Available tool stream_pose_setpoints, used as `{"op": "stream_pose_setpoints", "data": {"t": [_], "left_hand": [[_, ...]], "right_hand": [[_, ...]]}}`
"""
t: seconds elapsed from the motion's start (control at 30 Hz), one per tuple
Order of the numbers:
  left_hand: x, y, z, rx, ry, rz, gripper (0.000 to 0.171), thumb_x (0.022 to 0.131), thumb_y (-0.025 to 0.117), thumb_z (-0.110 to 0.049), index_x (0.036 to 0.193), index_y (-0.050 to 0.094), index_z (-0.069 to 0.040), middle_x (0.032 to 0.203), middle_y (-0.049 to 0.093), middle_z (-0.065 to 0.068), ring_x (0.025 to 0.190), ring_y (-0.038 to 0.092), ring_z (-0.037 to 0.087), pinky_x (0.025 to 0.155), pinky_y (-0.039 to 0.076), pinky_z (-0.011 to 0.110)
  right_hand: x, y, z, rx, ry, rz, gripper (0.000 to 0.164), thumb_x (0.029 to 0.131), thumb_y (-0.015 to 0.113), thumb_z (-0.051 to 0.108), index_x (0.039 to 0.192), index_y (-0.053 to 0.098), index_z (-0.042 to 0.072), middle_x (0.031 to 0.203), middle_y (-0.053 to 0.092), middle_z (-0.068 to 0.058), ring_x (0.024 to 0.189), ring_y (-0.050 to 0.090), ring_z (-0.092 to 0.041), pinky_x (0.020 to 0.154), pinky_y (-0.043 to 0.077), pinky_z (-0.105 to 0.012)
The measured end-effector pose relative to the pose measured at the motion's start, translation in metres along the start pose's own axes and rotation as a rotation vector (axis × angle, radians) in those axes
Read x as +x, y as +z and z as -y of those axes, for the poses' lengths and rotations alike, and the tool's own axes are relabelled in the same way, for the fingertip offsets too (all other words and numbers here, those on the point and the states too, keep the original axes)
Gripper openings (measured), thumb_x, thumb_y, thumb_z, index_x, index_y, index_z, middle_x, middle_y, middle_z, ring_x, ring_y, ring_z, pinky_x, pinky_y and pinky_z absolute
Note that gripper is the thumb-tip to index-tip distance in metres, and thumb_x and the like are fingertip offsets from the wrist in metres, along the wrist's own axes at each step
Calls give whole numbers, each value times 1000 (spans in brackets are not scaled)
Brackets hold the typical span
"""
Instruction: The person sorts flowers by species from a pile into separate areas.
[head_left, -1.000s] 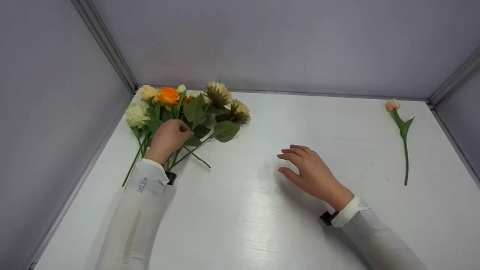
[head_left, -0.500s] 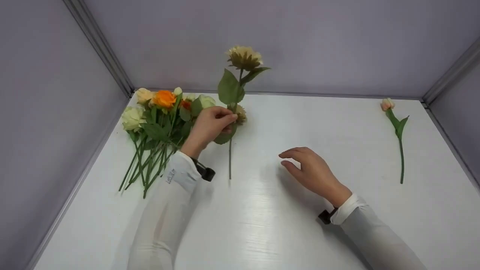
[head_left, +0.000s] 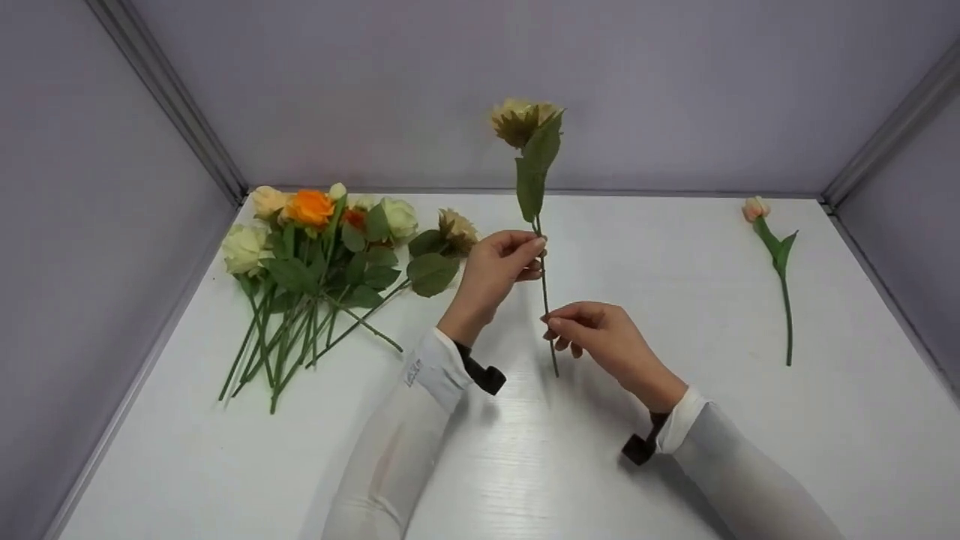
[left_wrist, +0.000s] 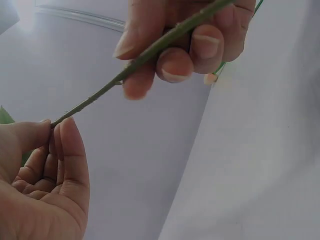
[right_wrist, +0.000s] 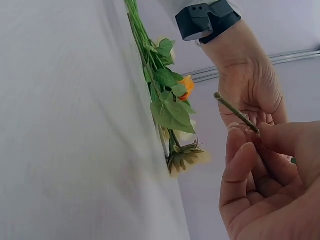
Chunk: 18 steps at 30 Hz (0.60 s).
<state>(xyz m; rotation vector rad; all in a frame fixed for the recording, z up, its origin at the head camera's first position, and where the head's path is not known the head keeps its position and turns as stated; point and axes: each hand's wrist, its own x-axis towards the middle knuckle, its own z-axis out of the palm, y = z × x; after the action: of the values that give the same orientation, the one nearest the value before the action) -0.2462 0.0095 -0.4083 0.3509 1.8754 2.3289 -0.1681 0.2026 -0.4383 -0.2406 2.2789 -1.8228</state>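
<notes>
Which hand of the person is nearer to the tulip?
Right. The right hand pinches the held stem near its lower end, to the left of the tulip; the left hand pinches it higher up, farther left.

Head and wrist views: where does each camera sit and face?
Head: worn there, facing forward and down at the white table; left hand, right hand and white sleeves show.
Left wrist: worn there, facing the thin green stem; both hands show.
Right wrist: worn there, facing the stem's end; both hands show.
Head and right wrist share the round orange flower.
</notes>
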Motion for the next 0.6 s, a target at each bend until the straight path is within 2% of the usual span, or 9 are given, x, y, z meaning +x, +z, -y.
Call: {"op": "stream_pose_setpoints", "data": {"t": [0.17, 0.37, 0.47, 0.6], "left_hand": [[-2, 0, 6, -16, 10, 3, 23, 99, 71, -17, 112, 71, 3, 96, 69, 11, 83, 66, 18, 82, 61, 37], [-4, 3, 3, -36, 23, 23, 21, 100, 70, -16, 113, 72, 0, 100, 71, 13, 87, 68, 20, 85, 60, 37], [-6, 5, 1, -35, 16, 44, 21, 101, 68, -15, 116, 72, -1, 104, 72, 13, 92, 70, 23, 86, 60, 37], [-8, 4, 0, -41, 6, 45, 21, 100, 70, -15, 116, 73, -2, 106, 73, 14, 95, 71, 25, 87, 60, 37]], "right_hand": [[1, 2, -4, 106, 49, 29, 39, 95, 76, 25, 118, 71, -6, 101, 75, -16, 89, 70, -26, 72, 56, -32], [2, 3, -7, 174, 104, 84, 42, 96, 74, 24, 122, 68, -8, 99, 74, -14, 90, 69, -24, 75, 57, -32], [1, 4, -7, 175, 98, 109, 40, 97, 74, 23, 120, 69, -10, 97, 74, -13, 88, 69, -22, 75, 56, -32], [1, 5, -7, 131, 49, 92, 37, 96, 75, 23, 113, 71, -9, 93, 75, -11, 86, 69, -20, 75, 57, -33]]}}
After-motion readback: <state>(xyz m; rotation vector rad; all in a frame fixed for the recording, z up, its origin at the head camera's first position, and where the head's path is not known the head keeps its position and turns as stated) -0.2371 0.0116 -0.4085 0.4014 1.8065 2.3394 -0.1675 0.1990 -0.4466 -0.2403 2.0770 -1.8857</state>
